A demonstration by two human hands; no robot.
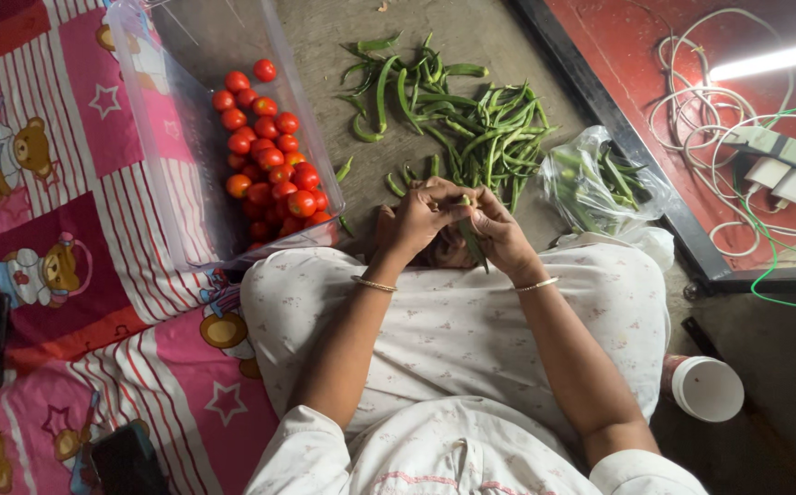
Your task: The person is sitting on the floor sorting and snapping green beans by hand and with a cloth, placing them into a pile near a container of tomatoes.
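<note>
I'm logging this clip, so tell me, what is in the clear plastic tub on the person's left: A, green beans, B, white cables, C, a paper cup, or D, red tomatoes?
D: the clear plastic tub holds a heap of red tomatoes, while the green pods lie loose on the floor.

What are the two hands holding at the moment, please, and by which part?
Both the left hand and the right hand hold one green pod by its upper end; its lower end hangs free between them.
</note>
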